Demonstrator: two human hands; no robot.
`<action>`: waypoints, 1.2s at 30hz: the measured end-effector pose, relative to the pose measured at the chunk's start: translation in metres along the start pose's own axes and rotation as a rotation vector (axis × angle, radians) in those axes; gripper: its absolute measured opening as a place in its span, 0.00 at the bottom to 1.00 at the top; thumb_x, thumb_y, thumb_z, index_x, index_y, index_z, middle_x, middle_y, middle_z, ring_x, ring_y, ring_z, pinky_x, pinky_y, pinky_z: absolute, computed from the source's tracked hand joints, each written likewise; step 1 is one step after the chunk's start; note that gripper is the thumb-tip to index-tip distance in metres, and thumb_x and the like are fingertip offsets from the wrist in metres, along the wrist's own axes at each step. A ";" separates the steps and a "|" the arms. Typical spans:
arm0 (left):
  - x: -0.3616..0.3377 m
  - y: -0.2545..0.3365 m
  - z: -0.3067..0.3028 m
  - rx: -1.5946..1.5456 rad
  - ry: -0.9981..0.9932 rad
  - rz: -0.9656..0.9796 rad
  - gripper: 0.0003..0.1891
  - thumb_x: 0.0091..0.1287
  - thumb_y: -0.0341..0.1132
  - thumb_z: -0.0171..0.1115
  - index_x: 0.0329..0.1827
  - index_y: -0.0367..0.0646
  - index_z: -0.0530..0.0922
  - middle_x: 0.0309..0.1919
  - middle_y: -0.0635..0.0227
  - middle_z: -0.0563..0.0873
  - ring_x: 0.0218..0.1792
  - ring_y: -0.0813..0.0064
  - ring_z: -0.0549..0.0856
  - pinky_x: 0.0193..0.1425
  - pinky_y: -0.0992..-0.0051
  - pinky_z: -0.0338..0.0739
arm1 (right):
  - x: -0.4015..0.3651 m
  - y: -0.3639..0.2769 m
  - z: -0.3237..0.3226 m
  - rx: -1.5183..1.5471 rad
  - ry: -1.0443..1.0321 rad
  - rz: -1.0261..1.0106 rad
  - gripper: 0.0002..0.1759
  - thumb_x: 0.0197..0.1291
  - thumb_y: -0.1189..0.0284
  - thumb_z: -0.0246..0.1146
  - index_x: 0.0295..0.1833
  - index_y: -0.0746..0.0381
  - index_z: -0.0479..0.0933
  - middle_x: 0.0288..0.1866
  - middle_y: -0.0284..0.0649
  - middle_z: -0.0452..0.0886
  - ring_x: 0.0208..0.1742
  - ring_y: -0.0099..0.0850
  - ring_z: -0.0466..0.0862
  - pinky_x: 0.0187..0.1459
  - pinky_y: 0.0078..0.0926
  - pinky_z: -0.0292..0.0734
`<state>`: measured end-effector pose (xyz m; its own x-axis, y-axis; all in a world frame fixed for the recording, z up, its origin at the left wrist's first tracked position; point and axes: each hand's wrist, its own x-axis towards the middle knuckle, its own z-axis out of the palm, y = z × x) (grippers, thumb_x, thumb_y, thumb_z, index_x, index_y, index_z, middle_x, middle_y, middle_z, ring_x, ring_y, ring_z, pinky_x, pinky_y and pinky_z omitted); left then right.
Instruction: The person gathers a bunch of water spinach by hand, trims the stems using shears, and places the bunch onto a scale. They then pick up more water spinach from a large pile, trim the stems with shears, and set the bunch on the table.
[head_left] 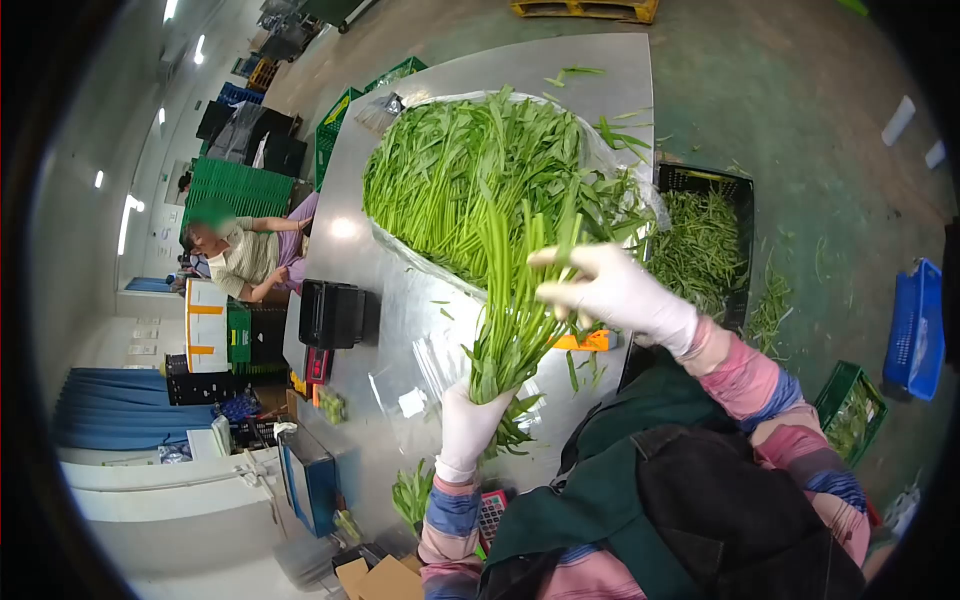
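A bunch of water spinach [510, 310] is held over the metal table, with its long pale-green stems pointing away from me and the leafy end near me. My white-gloved left hand [470, 430] is closed around that leafy end. My right hand [615, 290], also gloved, reaches in from the right with fingers apart, its fingertips overlapping the stems. Behind the bunch lies a large heap of water spinach [470, 180] on a clear plastic sheet [425, 268]. An orange-handled tool [588, 341] rests on the table below my right hand.
A black crate [748, 215] of loose greens stands off the table's right edge. On the metal table [610, 80] are a black bin [332, 313], a red device [318, 365] and a calculator [491, 515]. Another person [250, 255] sits on the left. A blue basket [915, 330] lies at right.
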<state>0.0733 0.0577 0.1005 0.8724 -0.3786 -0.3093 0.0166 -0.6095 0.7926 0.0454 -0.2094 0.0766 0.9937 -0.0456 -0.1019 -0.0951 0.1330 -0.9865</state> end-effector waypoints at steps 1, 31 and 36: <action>0.000 -0.001 0.000 0.013 0.008 0.006 0.09 0.63 0.25 0.69 0.46 0.33 0.86 0.39 0.71 0.90 0.39 0.85 0.84 0.46 0.79 0.80 | 0.002 0.007 0.009 -0.175 -0.029 -0.022 0.29 0.62 0.55 0.70 0.61 0.64 0.81 0.36 0.44 0.88 0.28 0.27 0.86 0.35 0.25 0.81; -0.003 -0.016 -0.006 0.240 0.175 0.141 0.23 0.53 0.23 0.70 0.55 0.38 0.83 0.39 0.54 0.91 0.41 0.64 0.92 0.48 0.71 0.82 | 0.022 0.057 0.014 0.252 0.083 0.214 0.27 0.64 0.73 0.61 0.67 0.73 0.71 0.27 0.40 0.86 0.19 0.21 0.81 0.21 0.19 0.74; -0.004 -0.028 -0.008 0.304 0.163 0.164 0.23 0.53 0.27 0.71 0.55 0.40 0.84 0.36 0.52 0.90 0.38 0.57 0.91 0.46 0.67 0.83 | 0.022 0.056 0.006 0.406 -0.202 0.292 0.13 0.70 0.69 0.62 0.40 0.70 0.81 0.30 0.39 0.87 0.17 0.20 0.78 0.20 0.18 0.72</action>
<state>0.0731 0.0816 0.0835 0.9180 -0.3876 -0.0842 -0.2544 -0.7382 0.6248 0.0621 -0.1965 0.0200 0.9247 0.2367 -0.2981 -0.3784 0.4856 -0.7881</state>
